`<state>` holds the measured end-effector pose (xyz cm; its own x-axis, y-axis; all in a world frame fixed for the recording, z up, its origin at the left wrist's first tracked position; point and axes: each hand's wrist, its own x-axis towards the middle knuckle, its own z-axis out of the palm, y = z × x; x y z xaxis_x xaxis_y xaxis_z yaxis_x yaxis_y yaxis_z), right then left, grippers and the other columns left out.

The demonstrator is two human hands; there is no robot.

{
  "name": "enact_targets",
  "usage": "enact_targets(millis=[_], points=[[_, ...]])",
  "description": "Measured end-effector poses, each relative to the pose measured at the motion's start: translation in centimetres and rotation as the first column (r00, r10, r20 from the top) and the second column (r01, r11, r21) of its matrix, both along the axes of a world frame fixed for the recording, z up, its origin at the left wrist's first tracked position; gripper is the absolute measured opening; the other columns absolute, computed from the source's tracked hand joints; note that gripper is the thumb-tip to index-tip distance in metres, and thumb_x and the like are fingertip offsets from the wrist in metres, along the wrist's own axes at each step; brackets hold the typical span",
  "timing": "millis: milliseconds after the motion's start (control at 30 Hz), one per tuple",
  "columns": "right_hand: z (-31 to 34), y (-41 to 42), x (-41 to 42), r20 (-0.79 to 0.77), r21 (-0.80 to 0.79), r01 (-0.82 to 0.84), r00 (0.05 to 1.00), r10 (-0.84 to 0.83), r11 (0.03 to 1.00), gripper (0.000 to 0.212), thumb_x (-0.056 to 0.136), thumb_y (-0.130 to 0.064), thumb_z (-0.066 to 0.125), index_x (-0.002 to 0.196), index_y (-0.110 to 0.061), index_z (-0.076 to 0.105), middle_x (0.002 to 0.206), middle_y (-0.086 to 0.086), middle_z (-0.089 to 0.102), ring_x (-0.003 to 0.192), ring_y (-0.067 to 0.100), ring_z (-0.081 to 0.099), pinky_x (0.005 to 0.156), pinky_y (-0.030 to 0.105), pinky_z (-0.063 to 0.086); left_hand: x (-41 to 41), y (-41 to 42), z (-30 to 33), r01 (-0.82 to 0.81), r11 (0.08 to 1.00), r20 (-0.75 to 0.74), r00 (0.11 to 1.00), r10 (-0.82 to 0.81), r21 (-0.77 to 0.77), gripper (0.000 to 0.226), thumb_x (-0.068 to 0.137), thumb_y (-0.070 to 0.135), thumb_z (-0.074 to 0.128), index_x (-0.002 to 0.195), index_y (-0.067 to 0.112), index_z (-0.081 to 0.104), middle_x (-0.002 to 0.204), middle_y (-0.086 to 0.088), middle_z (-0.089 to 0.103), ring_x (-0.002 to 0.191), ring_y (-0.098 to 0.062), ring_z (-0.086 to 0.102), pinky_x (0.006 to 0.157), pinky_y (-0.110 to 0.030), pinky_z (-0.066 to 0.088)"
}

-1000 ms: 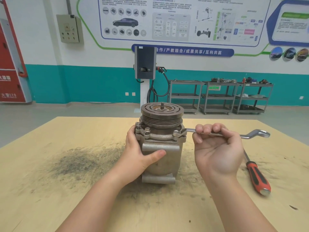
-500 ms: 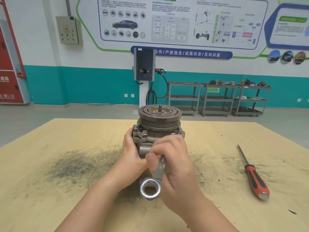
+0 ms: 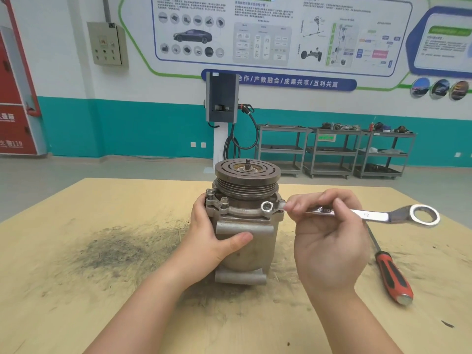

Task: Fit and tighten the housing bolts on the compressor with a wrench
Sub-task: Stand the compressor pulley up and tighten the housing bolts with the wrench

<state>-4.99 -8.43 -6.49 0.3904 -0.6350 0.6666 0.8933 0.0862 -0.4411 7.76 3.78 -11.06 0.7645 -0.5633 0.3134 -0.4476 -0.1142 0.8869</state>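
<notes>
Your compressor [image 3: 246, 226] stands upright at the centre of the frame on the table [image 3: 76, 277], pulley face up. Your left hand [image 3: 217, 236] wraps its body, thumb across the front, the other fingers hidden behind. Your right hand [image 3: 329, 238] pinches the one double-ended ring wrench [image 3: 357, 213]; its long axis runs left to right, small ring over a bolt at the front right flange. Two bolts [image 3: 224, 200] show at the upper left flange. One red-handled screwdriver [image 3: 390, 272] lies at lower right.
</notes>
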Motion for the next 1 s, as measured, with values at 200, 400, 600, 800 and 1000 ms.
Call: enact_targets(millis=[200, 400, 600, 800, 1000], points=[[0.6, -1.6, 0.4, -0.161, 0.254, -0.03, 0.984, 0.073, 0.967, 0.038, 0.097, -0.004, 0.026, 0.072, -0.014, 0.054, 0.056, 0.006, 0.056, 0.061, 0.021, 0.062, 0.057, 0.029, 0.048, 0.0, 0.0, -0.1, 0.001, 1.0, 0.002, 1.0, -0.001, 0.022, 0.126, 0.038, 0.095, 0.068, 0.139, 0.06, 0.001, 0.152, 0.017, 0.028, 0.138, -0.005, 0.034, 0.118, -0.041, 0.034], [1.0, -2.4, 0.7, -0.207, 0.365, -0.086, 0.963, 0.17, 0.927, 0.024, 0.103, -0.009, 0.03, 0.09, -0.011, 0.05, 0.057, 0.004, 0.057, 0.06, 0.02, 0.062, 0.055, 0.028, 0.048, 0.1, 0.0, 0.0, 0.0, 1.0, 0.002, 1.0, 0.0, 0.028, 0.137, 0.037, 0.095, 0.067, 0.146, 0.051, -0.003, 0.154, 0.015, 0.024, 0.139, -0.004, 0.03, 0.12, -0.037, 0.029], [0.3, -1.6, 1.1, -0.194, 0.28, 0.129, 0.978, -0.076, 0.951, 0.014, 0.106, -0.009, 0.032, 0.117, -0.013, 0.04, 0.06, 0.0, 0.063, 0.061, 0.017, 0.065, 0.052, 0.024, 0.048, 0.2, 0.0, -0.1, -0.013, 0.999, 0.002, 1.0, 0.013, 0.041, 0.142, 0.035, 0.096, 0.065, 0.149, 0.046, -0.002, 0.155, 0.015, 0.022, 0.14, -0.005, 0.028, 0.121, -0.037, 0.027], [-1.7, 0.8, 1.4, 0.179, -0.362, 0.535, 0.844, -0.506, 0.763, 0.007, 0.104, -0.016, 0.038, 0.111, -0.014, 0.04, 0.074, 0.004, 0.06, 0.075, 0.022, 0.065, 0.075, 0.032, 0.051, 0.2, -0.1, -0.2, -0.012, 0.999, 0.017, 1.0, 0.011, 0.03, 0.132, 0.036, 0.097, 0.064, 0.143, 0.054, 0.0, 0.151, 0.018, 0.025, 0.136, 0.0, 0.03, 0.111, -0.025, 0.026], [-2.9, 1.8, 1.5, 0.263, -0.709, 0.53, 0.81, -0.524, 0.464, 0.011, 0.095, -0.019, 0.059, 0.095, -0.009, 0.061, 0.088, 0.007, 0.065, 0.088, 0.023, 0.063, 0.079, 0.035, 0.052, 0.4, -0.6, -0.3, -0.056, 0.998, -0.005, 0.998, 0.056, 0.02, 0.128, 0.045, 0.08, 0.065, 0.149, 0.041, 0.001, 0.149, 0.0, 0.033, 0.135, -0.019, 0.041, 0.115, -0.043, 0.037]])
